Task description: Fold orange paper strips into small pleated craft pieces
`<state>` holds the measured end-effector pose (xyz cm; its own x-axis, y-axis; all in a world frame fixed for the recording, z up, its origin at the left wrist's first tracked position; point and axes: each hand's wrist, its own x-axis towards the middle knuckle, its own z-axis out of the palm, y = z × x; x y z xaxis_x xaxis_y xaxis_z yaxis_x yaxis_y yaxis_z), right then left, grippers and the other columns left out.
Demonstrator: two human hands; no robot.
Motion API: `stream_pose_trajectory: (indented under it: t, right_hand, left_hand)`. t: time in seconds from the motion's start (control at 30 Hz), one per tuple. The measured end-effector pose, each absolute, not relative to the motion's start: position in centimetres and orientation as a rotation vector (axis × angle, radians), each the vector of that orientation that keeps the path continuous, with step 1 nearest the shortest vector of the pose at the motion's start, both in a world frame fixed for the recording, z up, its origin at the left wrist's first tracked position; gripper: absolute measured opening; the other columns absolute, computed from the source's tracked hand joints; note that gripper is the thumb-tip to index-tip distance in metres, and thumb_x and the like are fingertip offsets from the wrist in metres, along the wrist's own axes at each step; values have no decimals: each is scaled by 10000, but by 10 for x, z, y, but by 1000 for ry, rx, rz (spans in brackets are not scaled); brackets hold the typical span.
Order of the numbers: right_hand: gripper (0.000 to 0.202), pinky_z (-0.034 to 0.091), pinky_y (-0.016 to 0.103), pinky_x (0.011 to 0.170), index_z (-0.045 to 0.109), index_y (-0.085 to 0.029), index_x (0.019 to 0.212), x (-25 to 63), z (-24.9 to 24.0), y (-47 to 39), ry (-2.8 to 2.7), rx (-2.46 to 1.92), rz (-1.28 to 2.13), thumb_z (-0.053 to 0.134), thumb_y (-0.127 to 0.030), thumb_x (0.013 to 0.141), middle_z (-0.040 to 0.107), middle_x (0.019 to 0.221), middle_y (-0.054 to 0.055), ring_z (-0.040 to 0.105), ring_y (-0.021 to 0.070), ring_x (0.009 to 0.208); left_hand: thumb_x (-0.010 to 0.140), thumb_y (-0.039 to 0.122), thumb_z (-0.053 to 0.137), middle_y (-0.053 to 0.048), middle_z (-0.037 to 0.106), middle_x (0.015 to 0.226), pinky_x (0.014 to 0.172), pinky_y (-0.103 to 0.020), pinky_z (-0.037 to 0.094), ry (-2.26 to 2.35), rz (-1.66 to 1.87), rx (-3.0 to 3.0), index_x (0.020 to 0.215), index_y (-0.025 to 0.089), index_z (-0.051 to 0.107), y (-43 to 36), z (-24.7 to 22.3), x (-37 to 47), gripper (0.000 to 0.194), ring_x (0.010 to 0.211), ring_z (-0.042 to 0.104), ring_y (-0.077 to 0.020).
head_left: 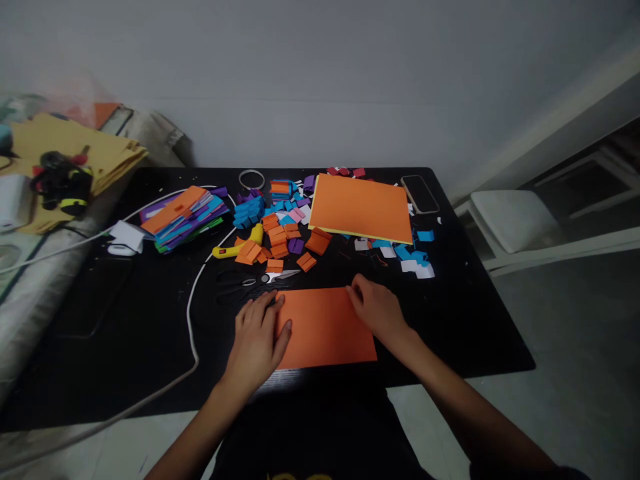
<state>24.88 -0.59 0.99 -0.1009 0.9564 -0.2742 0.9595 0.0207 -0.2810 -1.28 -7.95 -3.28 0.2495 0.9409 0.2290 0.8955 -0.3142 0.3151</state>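
An orange sheet of paper [323, 330] lies flat near the front edge of the black table. My left hand [257, 337] rests over its left edge, fingers spread and holding nothing. At the sheet's upper right corner, my right hand [375, 307] has its fingers closed together on the paper's edge. Black-handled scissors [264, 279] lie just beyond the sheet, beside small folded orange pieces [277, 240] and a yellow tool [230, 251]. Farther back sits a larger stack of orange sheets [363, 207] with a yellow edge beneath.
A pile of colored folded papers [185, 217] is at the left, near a white cable [190, 313]. A phone [420, 194] lies at the back right. Blue and white scraps [417, 267] are at the right. A white stool [515, 220] stands beyond the table [470, 320].
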Motion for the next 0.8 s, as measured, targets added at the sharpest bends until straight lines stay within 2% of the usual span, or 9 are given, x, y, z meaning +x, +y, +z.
stream_pose_trajectory:
  t: [0.3, 0.47, 0.6, 0.7, 0.8]
  right_hand:
    - [183, 247, 277, 552, 598, -210, 919, 279, 14, -2, 2150, 2182, -618, 521, -301, 1058, 728, 836, 40, 690, 215, 738]
    - [171, 259, 286, 561, 599, -208, 903, 279, 15, -1, 2189, 2184, -617, 526, -272, 1043, 710, 812, 39, 675, 211, 726]
    - [174, 347, 288, 627, 590, -209, 899, 268, 17, -7, 2311, 2135, -657, 534, -274, 1050, 708, 867, 39, 666, 203, 781]
    - [158, 416, 293, 712, 599, -197, 892, 253, 14, -14, 2512, 1979, -738, 544, -225, 1037, 699, 925, 63, 650, 198, 825]
    - [118, 440, 313, 789, 623, -189, 916, 239, 7, -18, 2572, 1880, -764, 572, -205, 1021, 699, 966, 80, 650, 220, 898]
  left_hand:
    - [1035, 310, 537, -206, 608, 1408, 1157, -553, 380, 1765, 561, 2382, 1393, 122, 551, -79, -32, -13, 405, 1335, 561, -344]
    - [1032, 324, 548, -181, 608, 1417, 1143, -549, 399, 1747, 616, 2309, 1391, 183, 552, -80, -30, -16, 385, 1334, 565, -335]
    - [1035, 353, 552, -166, 609, 1396, 1098, -505, 442, 1758, 720, 2198, 1330, 200, 599, -72, -17, -13, 335, 1331, 562, -326]
    - [1050, 352, 498, -136, 701, 1219, 1003, -456, 487, 1769, 542, 2123, 1216, 189, 640, -57, -6, 1, 272, 1164, 653, -301]
    - [1055, 344, 484, -84, 750, 1023, 804, -365, 514, 1737, 378, 2097, 1118, 199, 653, -40, 0, 23, 231, 928, 712, -255]
